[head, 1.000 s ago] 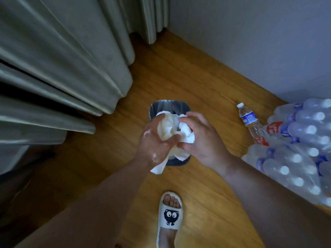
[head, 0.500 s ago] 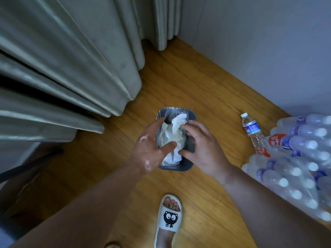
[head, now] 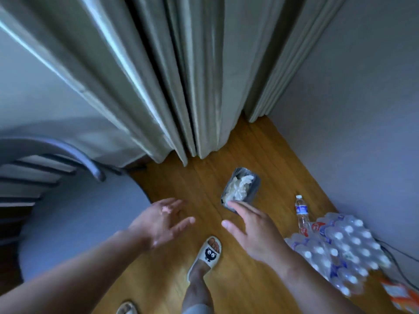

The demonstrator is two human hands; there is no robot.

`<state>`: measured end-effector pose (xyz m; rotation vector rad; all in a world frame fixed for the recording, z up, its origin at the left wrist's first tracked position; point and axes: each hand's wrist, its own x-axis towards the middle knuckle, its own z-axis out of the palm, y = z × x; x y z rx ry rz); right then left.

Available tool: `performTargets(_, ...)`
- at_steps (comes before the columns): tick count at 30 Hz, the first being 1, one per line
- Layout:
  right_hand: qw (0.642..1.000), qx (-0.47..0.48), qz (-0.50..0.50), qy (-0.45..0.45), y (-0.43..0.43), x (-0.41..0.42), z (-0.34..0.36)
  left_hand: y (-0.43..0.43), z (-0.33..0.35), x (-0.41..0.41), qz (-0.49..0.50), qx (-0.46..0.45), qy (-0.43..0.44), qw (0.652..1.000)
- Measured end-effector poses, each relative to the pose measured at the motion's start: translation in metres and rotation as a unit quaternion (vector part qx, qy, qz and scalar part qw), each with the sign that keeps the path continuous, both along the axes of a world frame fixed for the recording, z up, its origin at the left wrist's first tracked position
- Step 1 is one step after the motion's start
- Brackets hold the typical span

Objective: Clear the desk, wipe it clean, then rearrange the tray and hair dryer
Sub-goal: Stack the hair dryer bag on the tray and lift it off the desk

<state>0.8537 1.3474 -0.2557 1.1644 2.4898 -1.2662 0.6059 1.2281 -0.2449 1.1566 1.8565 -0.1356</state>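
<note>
A small dark waste bin (head: 253, 189) stands on the wooden floor near the curtain, stuffed with crumpled white tissue (head: 238, 189). My left hand (head: 162, 222) hovers to the left of the bin, fingers spread, holding nothing. My right hand (head: 254, 225) is just in front of the bin, fingers straight, its fingertips over the bin's near rim. The desk, tray and hair dryer are out of view.
Grey curtains (head: 181, 87) hang behind the bin. A chair (head: 68, 189) with a curved back stands at left. A single water bottle (head: 301, 211) and wrapped packs of bottles (head: 340, 248) lie at right by the wall. My slippered foot (head: 207, 254) is below the hands.
Both hands let go of the white tissue, which now sits in the bin, and drew back and apart. The view tilted up and shifted left.
</note>
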Motion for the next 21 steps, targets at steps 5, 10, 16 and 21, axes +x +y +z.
performTargets(5,0.998,0.024,0.054,-0.001,-0.075,-0.038,0.094,-0.109,0.098,-0.027,-0.007,0.081,0.054,0.995)
performTargets(10,0.996,0.027,0.082,0.026,-0.183,-0.094,0.153,-0.233,0.155,-0.051,0.014,0.127,0.094,0.987)
performTargets(16,0.986,0.074,0.146,0.033,-0.322,-0.163,0.200,-0.392,0.209,-0.075,0.111,0.207,0.114,0.966)
performTargets(21,0.972,0.087,0.211,0.050,-0.411,-0.204,0.216,-0.506,0.236,-0.086,0.187,0.244,0.152,0.940)
